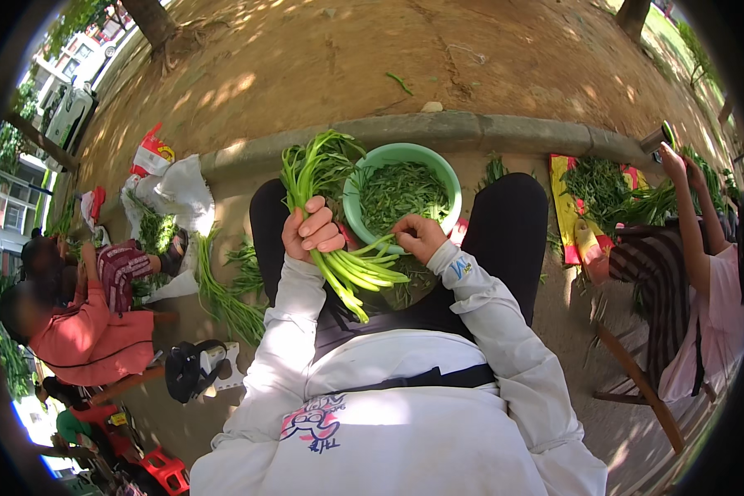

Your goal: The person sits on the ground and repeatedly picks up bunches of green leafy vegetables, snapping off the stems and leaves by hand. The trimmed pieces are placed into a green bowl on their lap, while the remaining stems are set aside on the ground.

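Observation:
My left hand [312, 230] is closed around a bunch of long-stemmed leafy greens [312, 174]. The leaves fan out above the fist, and the pale cut stems [357, 271] spread out below it toward my lap. My right hand [422, 237] is pinched at the tip of one stem, to the right of the bunch. Just beyond my hands, between my knees, stands a light green plastic basin [450, 178]. Loose green leaves [403, 194] fill much of it. What else my right fingers hold is too small to make out.
More long greens [223, 289] lie on the ground to my left, near a white sack [192, 194]. A person in a red top [99, 335] sits left; another in striped trousers [661, 285] sits right beside greens on a yellow-red sack [560, 207]. A stone kerb [521, 132] runs ahead.

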A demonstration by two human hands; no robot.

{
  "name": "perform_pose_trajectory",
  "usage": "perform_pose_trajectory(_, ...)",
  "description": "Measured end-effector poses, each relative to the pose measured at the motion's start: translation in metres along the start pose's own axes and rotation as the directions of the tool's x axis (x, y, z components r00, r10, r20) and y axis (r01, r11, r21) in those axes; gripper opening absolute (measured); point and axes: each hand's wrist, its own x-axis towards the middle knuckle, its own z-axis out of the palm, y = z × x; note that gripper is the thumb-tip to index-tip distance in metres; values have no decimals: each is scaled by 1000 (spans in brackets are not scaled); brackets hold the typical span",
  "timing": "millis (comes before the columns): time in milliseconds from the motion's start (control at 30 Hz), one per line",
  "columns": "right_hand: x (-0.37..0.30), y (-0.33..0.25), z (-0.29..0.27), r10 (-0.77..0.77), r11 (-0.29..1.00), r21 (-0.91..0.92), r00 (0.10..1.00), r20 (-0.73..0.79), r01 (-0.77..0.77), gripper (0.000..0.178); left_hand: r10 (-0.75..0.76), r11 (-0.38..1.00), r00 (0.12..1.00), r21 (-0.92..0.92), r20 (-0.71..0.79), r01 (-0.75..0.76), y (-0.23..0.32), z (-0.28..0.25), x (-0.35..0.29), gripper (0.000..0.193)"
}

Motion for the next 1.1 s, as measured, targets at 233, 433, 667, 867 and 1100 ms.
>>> perform_pose_trajectory(233,3,-1,-1,185,938,293,983,18,-182,19,2,1000,1000,2,-26,-2,0,-1,-2,17)
perform_pose_trajectory(433,7,4,-10,333,686,683,943,10,-249,13,-1,1000,1000,13,-26,1,1,-1,-1,17)
perform_pose_trajectory(667,16,14,-10,331,869,485,840,-430,-94,16,-2,999,994,38,-108,6,0,-2,-1,17)
perform_pose_trajectory(867,13,4,-20,275,904,396,927,-254,-160,23,99,857,860,482,-500,181,-14,-26,5,24)
perform_pose_trajectory(1100,5,-14,1,67,905,415,994,87,-97,23,274,727,703,620,-657,295,-32,-49,10,30)
